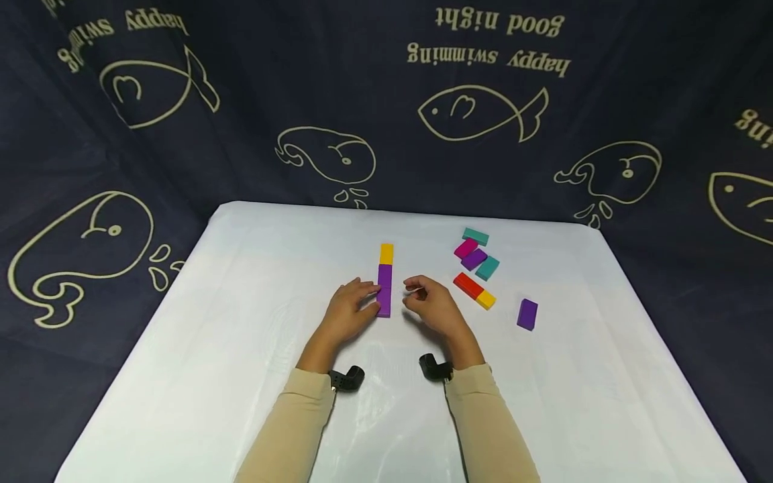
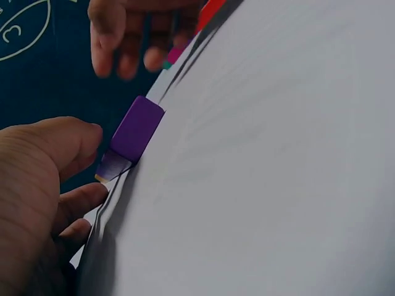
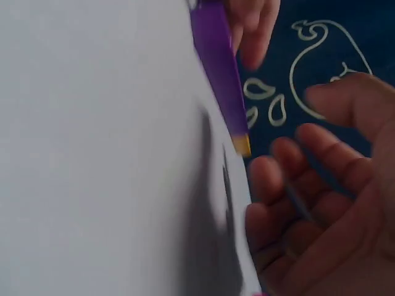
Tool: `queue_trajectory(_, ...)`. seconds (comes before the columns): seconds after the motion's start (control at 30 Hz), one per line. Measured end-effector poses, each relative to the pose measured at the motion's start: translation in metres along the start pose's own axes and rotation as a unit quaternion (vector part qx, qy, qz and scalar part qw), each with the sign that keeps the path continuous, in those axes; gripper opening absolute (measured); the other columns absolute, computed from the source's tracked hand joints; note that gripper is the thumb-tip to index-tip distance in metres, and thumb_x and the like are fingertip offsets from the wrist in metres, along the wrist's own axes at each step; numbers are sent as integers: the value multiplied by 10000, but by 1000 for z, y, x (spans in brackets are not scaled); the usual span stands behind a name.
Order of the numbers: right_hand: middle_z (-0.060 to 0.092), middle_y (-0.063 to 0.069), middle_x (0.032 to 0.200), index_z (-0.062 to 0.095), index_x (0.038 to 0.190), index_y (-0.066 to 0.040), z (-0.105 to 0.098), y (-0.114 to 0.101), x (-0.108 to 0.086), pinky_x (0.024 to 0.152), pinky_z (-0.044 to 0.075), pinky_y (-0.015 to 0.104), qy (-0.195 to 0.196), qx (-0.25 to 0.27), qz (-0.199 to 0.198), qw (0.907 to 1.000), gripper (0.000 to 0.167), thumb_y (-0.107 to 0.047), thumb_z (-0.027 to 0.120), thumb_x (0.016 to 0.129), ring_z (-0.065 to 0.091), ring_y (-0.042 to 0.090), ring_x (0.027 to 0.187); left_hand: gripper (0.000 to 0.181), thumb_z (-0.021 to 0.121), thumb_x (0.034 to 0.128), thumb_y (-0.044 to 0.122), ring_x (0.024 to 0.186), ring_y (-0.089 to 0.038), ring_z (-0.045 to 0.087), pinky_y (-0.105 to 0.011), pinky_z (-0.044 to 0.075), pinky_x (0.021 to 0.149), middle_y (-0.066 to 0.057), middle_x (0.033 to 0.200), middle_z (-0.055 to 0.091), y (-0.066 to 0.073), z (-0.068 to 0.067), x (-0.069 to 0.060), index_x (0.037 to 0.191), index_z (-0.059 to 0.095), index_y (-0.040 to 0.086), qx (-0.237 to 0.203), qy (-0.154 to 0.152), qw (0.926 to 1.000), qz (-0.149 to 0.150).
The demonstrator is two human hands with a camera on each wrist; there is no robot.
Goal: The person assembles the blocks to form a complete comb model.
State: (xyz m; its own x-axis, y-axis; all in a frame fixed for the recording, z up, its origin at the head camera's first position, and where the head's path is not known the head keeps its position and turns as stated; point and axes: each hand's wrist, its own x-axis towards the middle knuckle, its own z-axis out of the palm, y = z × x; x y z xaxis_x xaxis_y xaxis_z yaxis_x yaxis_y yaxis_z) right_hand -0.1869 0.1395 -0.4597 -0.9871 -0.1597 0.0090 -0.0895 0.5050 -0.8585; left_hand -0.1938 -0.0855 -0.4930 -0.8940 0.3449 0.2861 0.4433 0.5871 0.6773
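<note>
A straight column of three blocks lies on the white tabletop in front of me — a near purple block at my end, a far purple block beyond it, and a yellow block at the top, set end to end. My left hand is along the column's left side, fingers relaxed and a little apart from the thumb, tips at the edge of the purple pair; I cannot tell whether they actually touch. My right hand hovers just off the other side, its fingers loosely bent, with a gap to the thumb and nothing in it. Further right, a red block meets a small yellow piece end to end. Beyond that pair lies a loose cluster: a magenta block, a violet block and two teal ones, the upper teal block and the lower teal block. A lone purple block sits well apart, farthest right. Past the white tabletop hangs a dark cloth — pale fish, whales and upside-down lettering on it.
</note>
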Motion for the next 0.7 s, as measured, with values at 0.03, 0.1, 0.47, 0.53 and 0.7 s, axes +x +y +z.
queue_trajectory(0.03, 666, 88, 1056, 640, 1225, -48, -5, -1, -2, 756, 536, 322, 58, -91, 18, 9999, 352, -148, 707, 893, 605, 225, 913, 396, 684, 905, 192, 1355, -407, 427, -601, 247, 1137, -168, 1335, 605, 0, 0, 0, 1271, 661, 45, 26, 0, 10000, 18)
queue_trajectory(0.1, 659, 103, 1101, 632, 1243, -60, -17, -1, -6, 765, 556, 352, 157, -278, -4, 9995, 371, -186, 708, 902, 609, 247, 957, 404, 694, 897, 196, 1356, -408, 426, -597, 250, 1137, -172, 1336, 603, 0, -1, 0, 1268, 662, 40, 56, -15, 10000, 40)
queue_trajectory(0.47, 625, 194, 1183, 604, 1256, 6, -94, 36, -37, 890, 526, 497, 517, -1036, -48, 9933, 395, -165, 706, 915, 605, 347, 1062, 417, 716, 871, 221, 1354, -410, 428, -586, 262, 1136, -164, 1334, 607, -1, 2, -2, 1248, 682, 47, 155, -44, 9998, 82)
queue_trajectory(0.53, 612, 200, 1207, 596, 1270, 5, -104, 42, -41, 902, 521, 519, 552, -1117, 130, 9921, 400, -165, 698, 922, 596, 367, 1080, 417, 719, 870, 221, 1354, -410, 428, -584, 264, 1136, -164, 1334, 607, -2, 2, -1, 1248, 682, 48, 145, -41, 9998, 92)
queue_trajectory(0.7, 563, 225, 1283, 562, 1314, 6, -117, 54, -47, 979, 465, 565, 486, -1384, 545, 9877, 444, -194, 680, 935, 560, 395, 1147, 408, 717, 871, 213, 1354, -408, 429, -585, 260, 1137, -161, 1331, 609, -1, 2, 0, 1242, 685, 49, 166, -34, 9998, 99)
